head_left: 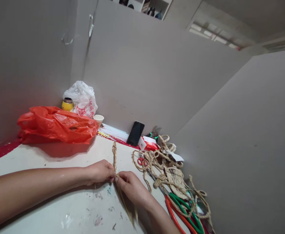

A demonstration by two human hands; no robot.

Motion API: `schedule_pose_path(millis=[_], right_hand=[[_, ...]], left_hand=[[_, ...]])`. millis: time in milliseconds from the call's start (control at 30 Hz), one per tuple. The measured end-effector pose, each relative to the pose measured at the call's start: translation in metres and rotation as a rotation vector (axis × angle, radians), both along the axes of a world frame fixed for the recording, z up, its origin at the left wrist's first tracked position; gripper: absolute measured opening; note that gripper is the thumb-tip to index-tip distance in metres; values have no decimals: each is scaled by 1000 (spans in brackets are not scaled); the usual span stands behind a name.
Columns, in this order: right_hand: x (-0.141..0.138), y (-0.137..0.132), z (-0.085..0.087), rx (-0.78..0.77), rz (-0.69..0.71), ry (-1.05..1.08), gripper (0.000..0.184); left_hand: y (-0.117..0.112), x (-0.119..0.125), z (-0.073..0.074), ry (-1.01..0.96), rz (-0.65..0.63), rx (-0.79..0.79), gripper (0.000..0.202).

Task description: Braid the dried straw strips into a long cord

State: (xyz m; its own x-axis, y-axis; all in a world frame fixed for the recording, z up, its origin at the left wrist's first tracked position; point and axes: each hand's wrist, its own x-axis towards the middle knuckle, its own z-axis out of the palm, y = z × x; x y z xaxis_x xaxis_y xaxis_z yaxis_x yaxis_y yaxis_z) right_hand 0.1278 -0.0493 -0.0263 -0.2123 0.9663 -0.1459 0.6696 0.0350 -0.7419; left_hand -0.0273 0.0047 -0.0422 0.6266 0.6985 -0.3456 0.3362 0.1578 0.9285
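A short braided straw cord (114,156) stands out from between my two hands, its knotted tip pointing away from me. My left hand (101,171) pinches the cord near its lower end from the left side. Close against it, my right hand (130,185) pinches the same spot with thumb and forefinger. Loose flat straw strands (124,204) trail from the pinch toward me, partly hidden by the right hand. To the right of my hands lies a tangled pile of braided straw rope (157,159).
Red-handled scissors (142,161) and tools with orange handles (175,214) and green handles (188,211) lie at right. A phone (135,133) leans on the wall. A red plastic bag (59,125), paper cup (98,119) and yellow jar (67,104) stand at back left on the white table (79,208).
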Motion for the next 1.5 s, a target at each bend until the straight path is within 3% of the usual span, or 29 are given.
schedule_pose_path(millis=[167,367,600,767,833,900,1033,1100,1233,1333,1500], right_hand=[[7,0,5,6,-20,-23,26],[-10,-6,3,-36,-72,19,29],[-23,-20,-8,227,-50,-323,30],[-20,-31,12,226,97,-449,27],[-12,-30,22,130,221,-385,26],[-1,-24,28,29,246,-266,33],[13,-2,17,100,-146,28,40],[11,6,5,96,-220,181,37],[1,10,-10,-103,-130,464,38],[-3,7,-10,-227,-104,522,39],[0,10,-8,-192,-90,452,38]], left_hand=[[-4,0,4,15,20,22,22],[-6,0,6,-75,33,25,19],[-4,0,-1,-87,63,-24,15],[-5,-2,-2,-104,53,51,13],[-6,-2,-2,-109,53,28,14],[-5,-3,-1,-118,57,-7,15],[-4,-4,2,-164,38,-70,18],[-4,-4,4,-201,28,-79,19],[-5,-5,6,-257,-8,-60,21],[-5,-6,5,-261,-24,-53,22],[-5,-3,1,-223,35,-40,23]])
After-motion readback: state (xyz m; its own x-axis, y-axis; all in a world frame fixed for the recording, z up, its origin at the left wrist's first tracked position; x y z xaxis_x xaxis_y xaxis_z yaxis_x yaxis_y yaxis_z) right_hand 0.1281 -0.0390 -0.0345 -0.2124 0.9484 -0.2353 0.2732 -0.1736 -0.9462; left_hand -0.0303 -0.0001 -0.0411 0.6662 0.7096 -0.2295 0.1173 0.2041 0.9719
